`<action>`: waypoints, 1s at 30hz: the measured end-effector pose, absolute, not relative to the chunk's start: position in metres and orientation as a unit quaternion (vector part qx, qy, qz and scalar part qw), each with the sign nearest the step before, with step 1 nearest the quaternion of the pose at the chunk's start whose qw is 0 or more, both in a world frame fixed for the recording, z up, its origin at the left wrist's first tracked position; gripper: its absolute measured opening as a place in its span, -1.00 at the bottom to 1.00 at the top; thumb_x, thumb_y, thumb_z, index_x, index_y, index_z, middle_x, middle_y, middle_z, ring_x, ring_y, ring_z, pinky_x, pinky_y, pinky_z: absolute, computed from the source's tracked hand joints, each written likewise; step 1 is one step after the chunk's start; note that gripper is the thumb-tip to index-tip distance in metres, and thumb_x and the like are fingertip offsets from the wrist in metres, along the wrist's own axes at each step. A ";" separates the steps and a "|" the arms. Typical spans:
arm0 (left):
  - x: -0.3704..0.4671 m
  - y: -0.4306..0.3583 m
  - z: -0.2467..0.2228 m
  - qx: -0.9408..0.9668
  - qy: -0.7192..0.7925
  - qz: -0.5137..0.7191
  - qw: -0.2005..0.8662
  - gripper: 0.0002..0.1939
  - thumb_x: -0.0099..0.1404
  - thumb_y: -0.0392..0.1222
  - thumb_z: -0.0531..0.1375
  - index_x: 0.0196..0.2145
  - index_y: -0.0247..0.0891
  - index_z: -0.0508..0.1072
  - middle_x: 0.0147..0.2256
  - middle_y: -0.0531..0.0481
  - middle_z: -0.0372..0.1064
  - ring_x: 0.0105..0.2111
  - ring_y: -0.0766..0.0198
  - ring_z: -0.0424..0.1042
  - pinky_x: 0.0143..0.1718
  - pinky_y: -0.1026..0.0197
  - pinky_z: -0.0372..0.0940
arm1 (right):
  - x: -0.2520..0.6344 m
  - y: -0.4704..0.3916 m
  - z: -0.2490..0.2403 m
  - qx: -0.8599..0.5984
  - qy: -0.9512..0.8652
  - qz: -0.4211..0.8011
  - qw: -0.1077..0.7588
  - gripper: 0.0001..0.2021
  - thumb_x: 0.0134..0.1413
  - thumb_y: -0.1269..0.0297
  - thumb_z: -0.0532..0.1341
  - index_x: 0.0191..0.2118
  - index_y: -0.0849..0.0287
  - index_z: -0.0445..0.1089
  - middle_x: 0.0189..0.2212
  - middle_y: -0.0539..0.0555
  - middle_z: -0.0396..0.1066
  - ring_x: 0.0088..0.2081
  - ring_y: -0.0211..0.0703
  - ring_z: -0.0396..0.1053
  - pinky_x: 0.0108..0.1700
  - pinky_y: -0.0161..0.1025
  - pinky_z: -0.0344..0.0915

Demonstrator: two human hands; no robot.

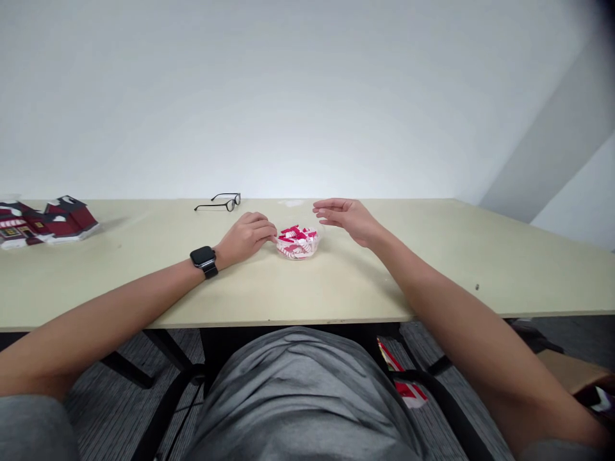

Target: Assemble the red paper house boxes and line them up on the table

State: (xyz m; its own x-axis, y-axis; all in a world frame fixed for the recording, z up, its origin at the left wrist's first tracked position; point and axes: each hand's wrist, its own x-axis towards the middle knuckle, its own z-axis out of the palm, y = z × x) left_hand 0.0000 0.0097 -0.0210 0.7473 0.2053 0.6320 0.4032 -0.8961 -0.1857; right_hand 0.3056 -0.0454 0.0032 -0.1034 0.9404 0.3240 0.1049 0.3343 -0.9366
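Note:
A clear round bowl (298, 251) filled with red-and-white wrapped candies (294, 233) stands on the table in front of me. At its left side my left hand (247, 235) rests on the tabletop, fingers bent together and fingertips against the bowl's rim. The left wrist wears a black watch (204, 260). My right hand (346, 218) hovers just right of the bowl and above it. Its fingers stretch out to the left, slightly apart, and nothing shows in them.
Black-framed glasses (225, 203) lie behind my left hand. Dark red model houses with white snow trim (62, 221) stand at the table's far left. A wall (307, 96) rises behind the table (307, 301). Below are a red package (408, 390) and a cardboard box (571, 371).

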 end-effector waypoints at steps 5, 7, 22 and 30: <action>-0.004 0.013 -0.019 -0.926 -0.170 -0.296 0.159 -0.66 0.55 -0.14 0.02 -0.17 -0.19 0.60 -0.16 -0.10 0.61 -0.14 0.12 0.47 -0.05 0.03 0.34 | 0.310 -0.045 0.006 -0.455 -0.619 0.360 0.530 -0.80 0.10 0.14 0.42 -0.17 0.08 0.61 0.07 0.09 0.53 0.05 -0.12 0.46 0.04 -0.16 0.47; -0.004 0.011 -0.018 -0.928 -0.173 -0.298 0.144 -0.66 0.56 -0.07 0.03 -0.07 -0.20 0.58 -0.08 -0.13 0.59 -0.08 0.10 0.49 0.00 0.02 0.36 | 0.311 -0.044 0.005 -0.483 -0.622 0.346 0.510 -0.78 0.15 0.09 0.39 -0.18 0.10 0.59 0.04 0.11 0.54 -0.04 -0.14 0.48 -0.09 -0.22 0.47; -0.007 0.004 -0.013 -0.906 -0.326 -0.266 0.039 -0.27 0.40 0.36 0.09 0.27 -0.24 0.28 0.03 -0.21 0.45 -0.13 0.03 0.48 -0.05 0.00 0.37 | 0.311 -0.044 0.001 -0.523 -0.589 0.466 0.403 -0.37 0.37 -0.29 -0.01 0.11 0.15 0.46 -0.26 0.18 0.56 -0.37 -0.14 0.46 -0.32 -0.24 0.45; -0.008 0.007 -0.017 -0.888 -0.368 -0.224 -0.159 0.16 0.26 0.38 0.25 0.51 -0.19 -0.25 0.18 -0.32 0.44 0.21 -0.14 0.41 0.27 -0.16 0.20 | 0.315 -0.051 0.002 -0.492 -0.685 0.422 0.332 -0.14 0.23 -0.39 0.11 0.47 0.01 0.09 0.34 0.24 0.28 0.29 0.12 0.32 0.24 0.04 0.42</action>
State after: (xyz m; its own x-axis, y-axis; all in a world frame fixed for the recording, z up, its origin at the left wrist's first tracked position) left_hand -0.0082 0.0068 -0.0171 0.6288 0.7250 0.2810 0.5827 -0.6786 0.4471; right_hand 0.3147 -0.0514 0.0019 -0.2955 0.9545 0.0396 0.3940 0.1595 -0.9052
